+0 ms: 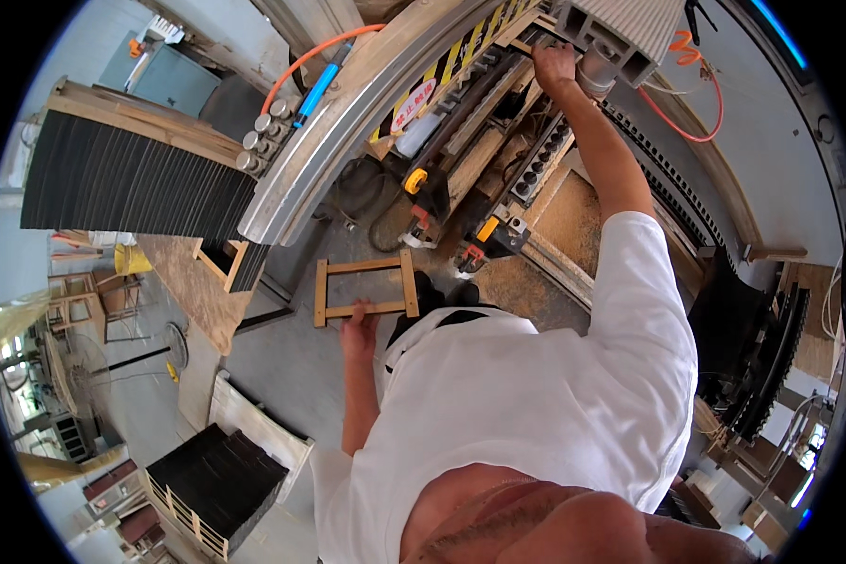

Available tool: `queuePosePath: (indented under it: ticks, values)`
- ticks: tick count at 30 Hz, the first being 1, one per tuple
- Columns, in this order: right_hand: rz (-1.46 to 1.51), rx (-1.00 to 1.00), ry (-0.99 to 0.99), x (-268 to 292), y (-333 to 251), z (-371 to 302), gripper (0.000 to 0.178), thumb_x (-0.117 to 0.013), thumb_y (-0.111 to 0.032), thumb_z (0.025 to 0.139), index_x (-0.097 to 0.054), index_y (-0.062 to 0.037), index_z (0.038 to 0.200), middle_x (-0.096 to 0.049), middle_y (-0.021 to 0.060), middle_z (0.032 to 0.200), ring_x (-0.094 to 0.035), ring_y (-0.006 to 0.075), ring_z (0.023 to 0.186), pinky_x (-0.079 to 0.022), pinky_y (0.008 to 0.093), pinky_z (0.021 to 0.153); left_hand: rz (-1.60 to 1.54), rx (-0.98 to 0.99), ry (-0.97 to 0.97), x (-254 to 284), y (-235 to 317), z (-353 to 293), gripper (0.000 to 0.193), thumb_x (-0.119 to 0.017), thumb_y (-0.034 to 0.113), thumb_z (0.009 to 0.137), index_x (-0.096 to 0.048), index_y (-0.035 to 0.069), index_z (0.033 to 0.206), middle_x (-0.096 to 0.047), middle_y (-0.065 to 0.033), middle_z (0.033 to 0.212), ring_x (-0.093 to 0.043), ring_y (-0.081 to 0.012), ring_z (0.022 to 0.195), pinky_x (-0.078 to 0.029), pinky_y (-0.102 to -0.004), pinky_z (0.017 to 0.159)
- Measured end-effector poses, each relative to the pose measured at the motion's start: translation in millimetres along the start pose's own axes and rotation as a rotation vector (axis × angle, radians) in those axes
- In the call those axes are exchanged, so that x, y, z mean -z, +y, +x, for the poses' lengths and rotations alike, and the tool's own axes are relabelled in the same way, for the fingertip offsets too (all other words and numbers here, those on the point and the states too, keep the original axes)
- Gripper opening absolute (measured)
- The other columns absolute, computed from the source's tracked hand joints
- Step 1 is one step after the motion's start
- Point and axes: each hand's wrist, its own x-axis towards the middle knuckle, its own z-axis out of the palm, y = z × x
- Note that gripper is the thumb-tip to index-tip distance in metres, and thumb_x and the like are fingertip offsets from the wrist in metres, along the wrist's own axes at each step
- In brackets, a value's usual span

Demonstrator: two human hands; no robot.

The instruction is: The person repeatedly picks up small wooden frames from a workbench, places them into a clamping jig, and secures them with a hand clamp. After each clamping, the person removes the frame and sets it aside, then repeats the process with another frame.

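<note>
My left hand (pixel 358 329) is closed around the near rail of a small wooden frame (pixel 367 267), a rectangle of pale slats whose ends stick out past the corners. It hangs over the floor beside the machine. My right arm stretches far forward, and the right hand (pixel 554 64) is at the far end of the woodworking machine (pixel 479 160), under a ribbed metal beam (pixel 622 33). Its fingers curl down next to a pale wooden strip (pixel 523 46) and a dark flat piece; what they grip is too small to make out.
On the left stands a long stack of black-faced wooden frames (pixel 127 174) next to a curved metal guard rail (pixel 301 160). Orange air hoses (pixel 296 70) run above. Sawdust (pixel 564 235) covers part of the machine bed. Another dark stack (pixel 218 484) and a standing fan (pixel 174 345) are behind left.
</note>
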Motion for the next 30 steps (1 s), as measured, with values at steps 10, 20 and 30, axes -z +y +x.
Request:
queuePosePath:
  ticks: [10,20,30]
  values:
    - [0.020,0.040,0.160,-13.5,9.9,3.9,0.013,-0.058,-0.008,0.083,-0.061,-0.0071,0.096,-0.068,0.0170,0.091,-0.062,0.0361,0.096,-0.051,0.0495,0.076,0.004,0.033,0.219,99.0,-30.4,52.5,0.020,-0.063,0.013,0.088,-0.060,0.007,0.107,-0.065,-0.0065,0.100,-0.063,-0.0217,0.088,-0.053,-0.0371,0.070]
    - [-0.092,0.007,-0.003,-13.3,10.4,8.4,0.018,-0.057,-0.012,0.084,-0.063,-0.0115,0.101,-0.069,0.0134,0.087,-0.066,0.0325,0.083,-0.053,0.0460,0.069,0.162,-0.208,0.579,91.4,-0.1,9.3,0.022,-0.067,0.010,0.086,-0.060,0.000,0.104,-0.065,-0.0088,0.089,-0.062,-0.0182,0.069,-0.051,-0.0301,0.053]
    - [0.189,-0.144,0.058,39.8,-12.8,-4.6,0.032,-0.055,-0.024,0.092,-0.062,-0.0184,0.122,-0.069,0.0112,0.100,-0.066,0.0299,0.094,-0.053,0.0427,0.075,0.109,-0.586,0.711,139.1,125.6,-9.7,0.031,-0.066,0.012,0.086,-0.061,-0.009,0.108,-0.065,-0.0095,0.091,-0.064,-0.0175,0.075,-0.055,-0.0295,0.062]
